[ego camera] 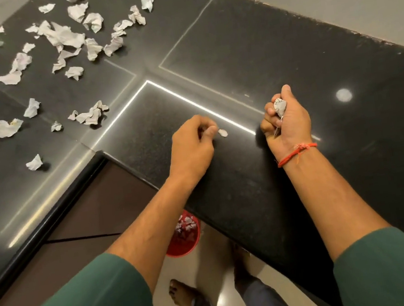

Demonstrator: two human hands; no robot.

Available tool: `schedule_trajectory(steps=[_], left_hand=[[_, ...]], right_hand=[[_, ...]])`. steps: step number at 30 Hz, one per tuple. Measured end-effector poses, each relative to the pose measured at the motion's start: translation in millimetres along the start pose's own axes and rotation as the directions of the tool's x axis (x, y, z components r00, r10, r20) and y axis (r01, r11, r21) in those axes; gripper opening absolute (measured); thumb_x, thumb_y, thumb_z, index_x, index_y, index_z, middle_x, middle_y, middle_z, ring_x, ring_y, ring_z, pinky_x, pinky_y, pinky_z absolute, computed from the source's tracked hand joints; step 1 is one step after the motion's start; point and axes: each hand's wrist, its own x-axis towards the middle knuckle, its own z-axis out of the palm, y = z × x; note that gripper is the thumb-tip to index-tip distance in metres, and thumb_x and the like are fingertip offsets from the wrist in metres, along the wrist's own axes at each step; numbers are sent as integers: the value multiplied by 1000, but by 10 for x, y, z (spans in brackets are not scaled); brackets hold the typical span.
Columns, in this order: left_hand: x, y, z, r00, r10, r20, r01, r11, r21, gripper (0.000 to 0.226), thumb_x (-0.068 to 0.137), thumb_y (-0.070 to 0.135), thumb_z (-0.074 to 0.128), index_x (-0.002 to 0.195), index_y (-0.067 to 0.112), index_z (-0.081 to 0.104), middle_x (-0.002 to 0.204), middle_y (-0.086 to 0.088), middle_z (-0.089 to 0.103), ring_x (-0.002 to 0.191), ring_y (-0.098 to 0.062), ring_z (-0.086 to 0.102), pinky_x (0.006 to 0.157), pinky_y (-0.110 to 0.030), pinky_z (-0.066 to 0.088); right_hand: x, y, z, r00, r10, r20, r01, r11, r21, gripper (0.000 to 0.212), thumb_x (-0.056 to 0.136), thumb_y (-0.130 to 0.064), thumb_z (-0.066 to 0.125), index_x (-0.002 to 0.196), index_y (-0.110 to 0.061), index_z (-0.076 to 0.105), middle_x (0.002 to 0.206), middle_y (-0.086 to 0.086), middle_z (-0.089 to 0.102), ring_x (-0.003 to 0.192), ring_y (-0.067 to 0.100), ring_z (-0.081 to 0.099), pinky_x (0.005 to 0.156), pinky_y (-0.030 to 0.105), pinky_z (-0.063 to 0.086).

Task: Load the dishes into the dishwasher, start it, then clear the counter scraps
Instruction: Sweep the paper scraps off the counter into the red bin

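Several crumpled white paper scraps (64, 38) lie scattered over the far left of the black stone counter (246, 50). My left hand (193, 143) rests on the counter with its fingers curled, fingertips touching a tiny paper scrap (223, 132). My right hand (285, 121) is closed around a wad of crumpled paper (280, 106), which pokes out between thumb and fingers. A red thread is tied around the right wrist.
A red bin (194, 242) with paper scraps in it stands on the floor under the counter's inner corner. Brown cabinet fronts (95, 212) run below the left counter edge. My bare feet are on the pale floor. A tiled wall borders the counter at the back right.
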Motion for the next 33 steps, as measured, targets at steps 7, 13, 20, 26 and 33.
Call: schedule_trajectory(steps=[7,13,20,26,33], left_hand=[[-418,-239,-403,981,-193,-33,172,929,-328,7,97,18,66,93,15,70,80,8,66,69,-5,58,67,-26,52],[-655,-319,-477,980,-194,-46,164,914,-370,7,96,12,65,94,9,70,80,6,67,69,-4,58,70,-29,52],[-576,-267,-471,982,-185,30,186,944,-273,9,98,19,62,90,17,68,69,14,58,62,1,53,66,-20,42],[-529,-280,-409,981,-196,1,187,936,-298,9,98,22,62,95,18,69,81,7,67,76,-6,61,76,-31,54],[-537,-301,-402,980,-198,-6,185,926,-329,8,99,20,62,96,16,69,83,7,67,73,-3,60,76,-34,57]], right_hand=[[-407,415,209,1000,-3,-24,1,997,-82,41,105,-34,49,68,-18,50,57,1,46,41,7,27,39,20,22],[-659,653,382,996,-41,-79,29,989,-148,40,105,-33,51,69,-17,52,54,0,46,40,7,29,38,20,24],[-533,446,215,894,-276,352,402,152,-903,24,86,-38,67,108,-30,71,65,-1,69,68,16,69,80,29,54],[-411,414,211,853,-207,480,439,-215,-873,14,90,-37,66,98,-27,71,68,0,66,85,21,63,78,26,42],[-516,481,249,886,-240,396,378,-120,-918,11,89,-27,65,91,-19,72,79,0,71,80,12,61,73,25,43]])
